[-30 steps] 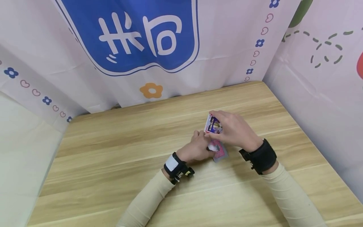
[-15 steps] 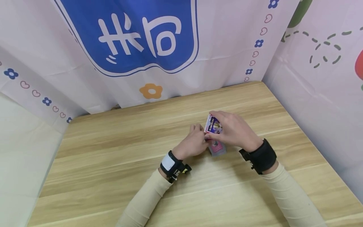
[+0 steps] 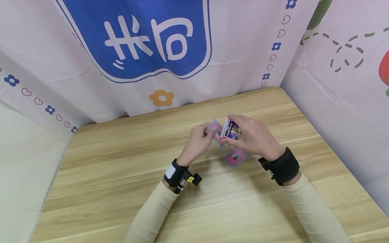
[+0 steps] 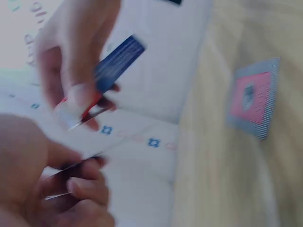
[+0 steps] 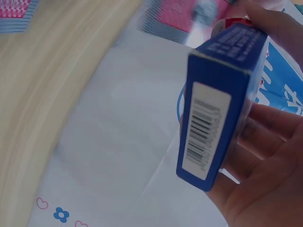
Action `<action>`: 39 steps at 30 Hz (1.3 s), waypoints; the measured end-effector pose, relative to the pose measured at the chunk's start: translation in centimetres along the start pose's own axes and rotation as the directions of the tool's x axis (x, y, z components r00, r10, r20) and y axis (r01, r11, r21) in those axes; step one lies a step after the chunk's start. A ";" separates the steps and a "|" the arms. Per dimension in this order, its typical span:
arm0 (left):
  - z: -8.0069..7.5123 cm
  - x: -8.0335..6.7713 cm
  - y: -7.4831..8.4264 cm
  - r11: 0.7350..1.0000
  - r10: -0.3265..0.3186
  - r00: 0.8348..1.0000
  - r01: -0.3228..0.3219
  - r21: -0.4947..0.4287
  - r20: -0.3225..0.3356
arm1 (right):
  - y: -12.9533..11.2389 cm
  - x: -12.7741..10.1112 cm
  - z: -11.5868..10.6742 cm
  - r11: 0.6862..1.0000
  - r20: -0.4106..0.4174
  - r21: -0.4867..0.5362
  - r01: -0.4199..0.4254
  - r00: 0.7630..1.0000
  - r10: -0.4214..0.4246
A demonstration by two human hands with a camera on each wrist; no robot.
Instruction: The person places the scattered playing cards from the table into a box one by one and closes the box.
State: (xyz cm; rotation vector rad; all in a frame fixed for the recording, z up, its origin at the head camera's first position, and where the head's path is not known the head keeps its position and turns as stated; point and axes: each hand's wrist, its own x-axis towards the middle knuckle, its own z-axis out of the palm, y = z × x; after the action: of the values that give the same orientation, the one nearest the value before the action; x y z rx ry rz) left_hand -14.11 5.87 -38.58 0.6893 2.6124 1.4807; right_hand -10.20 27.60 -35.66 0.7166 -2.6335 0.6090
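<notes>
My right hand [image 3: 244, 133] grips a small blue and purple card box [image 3: 231, 129] above the table; the right wrist view shows its barcode side [image 5: 208, 127]. Just left of the box, my left hand [image 3: 201, 135] pinches a single pink-backed card [image 3: 215, 130], which looks blurred [image 5: 177, 19] in the right wrist view. Another pink-backed card [image 3: 235, 157] lies flat on the wooden table [image 3: 121, 175] below both hands, and also shows as the flat card [image 4: 253, 97] in the left wrist view.
Printed cloth walls [image 3: 136, 50] close off the table at the back and on the right [image 3: 343, 84]. The table's left edge [image 3: 56, 168] runs beside a pale panel. Both wrists wear black bands.
The left hand has lifted off the card lying on the table and moved up and left, now pinching another card beside the box. The right hand tilted the box slightly.
</notes>
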 end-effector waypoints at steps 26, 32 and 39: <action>-1.0 -0.5 1.5 0.973 0.169 0.936 -0.209 -0.098 -0.309 | 0.0 0.1 0.0 1.000 -0.021 -0.016 -0.017 1.000 0.017; -1.1 -0.5 1.4 0.970 0.214 0.939 -0.236 -0.052 -0.270 | 0.2 0.1 -0.3 0.999 -0.038 -0.009 -0.054 0.998 0.053; -1.3 -0.6 1.7 0.982 0.181 0.966 -0.189 -0.029 -0.182 | 0.1 0.2 -0.2 1.000 -0.039 -0.026 -0.013 0.999 0.012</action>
State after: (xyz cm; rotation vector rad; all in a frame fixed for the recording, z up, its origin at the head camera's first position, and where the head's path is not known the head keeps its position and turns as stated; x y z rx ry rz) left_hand -13.32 5.31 -36.59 0.8543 2.6969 1.7250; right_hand -10.33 27.70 -35.47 0.6738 -2.6073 0.5847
